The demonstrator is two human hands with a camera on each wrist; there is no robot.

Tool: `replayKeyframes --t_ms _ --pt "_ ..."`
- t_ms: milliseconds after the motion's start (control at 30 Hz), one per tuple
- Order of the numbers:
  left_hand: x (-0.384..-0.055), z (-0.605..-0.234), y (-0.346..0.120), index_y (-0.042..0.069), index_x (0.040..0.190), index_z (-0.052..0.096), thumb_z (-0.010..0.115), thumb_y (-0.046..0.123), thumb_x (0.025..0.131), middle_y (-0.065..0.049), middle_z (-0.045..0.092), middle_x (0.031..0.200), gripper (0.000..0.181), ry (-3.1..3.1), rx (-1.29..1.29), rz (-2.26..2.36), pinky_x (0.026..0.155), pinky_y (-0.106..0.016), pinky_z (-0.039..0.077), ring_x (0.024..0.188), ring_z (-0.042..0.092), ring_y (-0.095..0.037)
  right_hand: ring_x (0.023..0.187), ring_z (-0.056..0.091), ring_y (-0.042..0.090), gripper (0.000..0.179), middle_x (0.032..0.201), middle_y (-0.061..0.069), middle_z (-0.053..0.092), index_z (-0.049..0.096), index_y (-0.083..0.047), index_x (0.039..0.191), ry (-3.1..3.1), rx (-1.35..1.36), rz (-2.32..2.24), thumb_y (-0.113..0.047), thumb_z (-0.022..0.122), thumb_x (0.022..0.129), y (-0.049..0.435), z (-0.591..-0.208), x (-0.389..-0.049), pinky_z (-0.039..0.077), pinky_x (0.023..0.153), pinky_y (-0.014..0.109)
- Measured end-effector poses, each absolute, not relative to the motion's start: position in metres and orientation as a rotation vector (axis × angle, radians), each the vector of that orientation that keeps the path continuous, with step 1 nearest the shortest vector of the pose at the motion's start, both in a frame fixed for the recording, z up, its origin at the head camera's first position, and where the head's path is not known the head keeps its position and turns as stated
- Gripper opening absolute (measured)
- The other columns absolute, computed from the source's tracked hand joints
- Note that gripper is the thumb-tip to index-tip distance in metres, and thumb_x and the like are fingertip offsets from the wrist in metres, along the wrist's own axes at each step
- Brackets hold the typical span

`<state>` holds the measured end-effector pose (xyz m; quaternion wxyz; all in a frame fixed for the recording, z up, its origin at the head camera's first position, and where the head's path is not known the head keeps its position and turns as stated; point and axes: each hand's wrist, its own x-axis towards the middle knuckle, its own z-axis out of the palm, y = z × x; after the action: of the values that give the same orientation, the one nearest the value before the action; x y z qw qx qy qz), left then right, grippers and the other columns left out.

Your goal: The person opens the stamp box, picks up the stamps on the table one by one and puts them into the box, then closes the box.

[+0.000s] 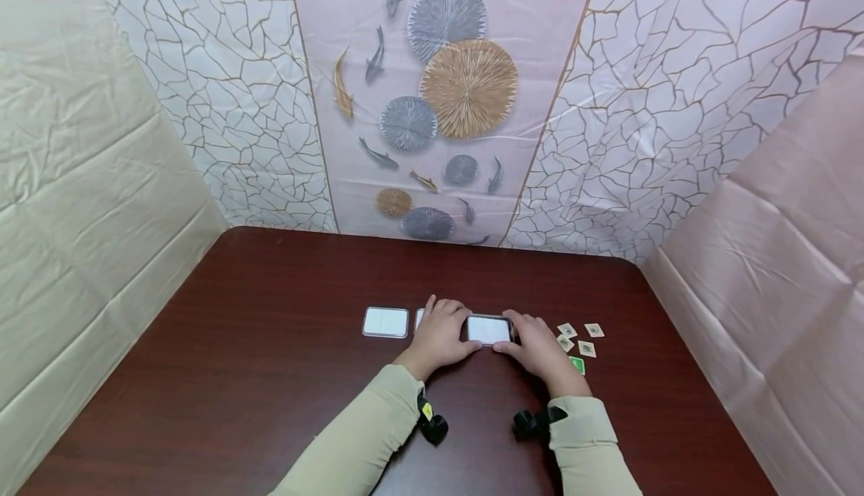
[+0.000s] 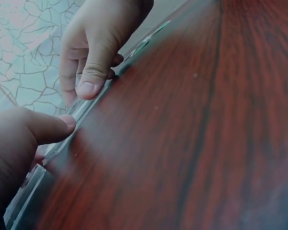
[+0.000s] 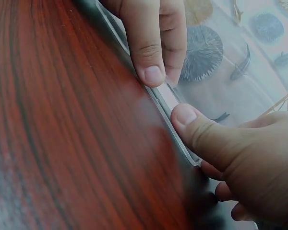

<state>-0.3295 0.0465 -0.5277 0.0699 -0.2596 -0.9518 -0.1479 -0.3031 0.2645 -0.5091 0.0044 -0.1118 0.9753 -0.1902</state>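
Both hands hold a flat, clear-rimmed rectangular case [image 1: 489, 330] with a white face, low over the dark table. My left hand [image 1: 440, 336] pinches its left end, thumb on the near edge and fingers along the far side. At the opposite end my right hand [image 1: 540, 346] grips the case the same way. In the right wrist view, both thumbs press the near edge of the transparent case [image 3: 175, 122]. A second white case [image 1: 419, 319] is mostly hidden behind the left hand. Farther left lies a third white case [image 1: 385, 322], flat on the table.
Several small stamp-like squares [image 1: 586, 349] lie scattered just right of the right hand, with a green square [image 1: 577, 365] beside the right wrist. A dark wooden table [image 1: 270, 376] reaches back to a patterned cloth wall [image 1: 466, 203]. Black wrist cameras [image 1: 433, 428] hang under both sleeves.
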Motion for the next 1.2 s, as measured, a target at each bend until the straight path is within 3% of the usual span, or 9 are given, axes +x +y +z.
replayKeyframes --t_ms 167,700,1200 --pt "-0.329 -0.527 0.046 0.017 0.137 0.063 0.068 0.063 0.087 -0.001 0.059 0.136 0.069 -2.866 -0.759 -0.459 0.121 -0.053 0.018 0.134 0.048 -0.023 0.112 0.051 0.037 0.064 0.122 0.02 0.055 0.052 -0.004 0.143 3.078 -0.386 -0.678 -0.034 0.075 0.091 0.27 -0.509 -0.302 0.046 0.093 0.055" --pt "-0.326 -0.528 0.043 0.018 0.131 0.067 0.065 0.065 0.087 0.001 0.058 0.134 0.064 -2.831 -0.753 -0.37 0.119 -0.057 0.021 0.131 0.049 -0.023 0.126 0.043 0.042 0.067 0.136 0.025 0.05 0.048 -0.003 0.146 3.071 -0.312 -0.765 -0.034 0.074 0.093 0.288 -0.491 -0.333 0.041 0.102 0.061" --pt "-0.327 -0.532 0.043 0.02 0.136 0.065 0.063 0.062 0.089 0.001 0.056 0.137 0.062 -2.868 -0.74 -0.356 0.12 -0.057 0.019 0.134 0.047 -0.023 0.12 0.047 0.038 0.065 0.132 0.023 0.051 0.049 -0.002 0.145 3.017 -0.255 -0.762 -0.034 0.073 0.094 0.272 -0.502 -0.374 0.044 0.099 0.055"
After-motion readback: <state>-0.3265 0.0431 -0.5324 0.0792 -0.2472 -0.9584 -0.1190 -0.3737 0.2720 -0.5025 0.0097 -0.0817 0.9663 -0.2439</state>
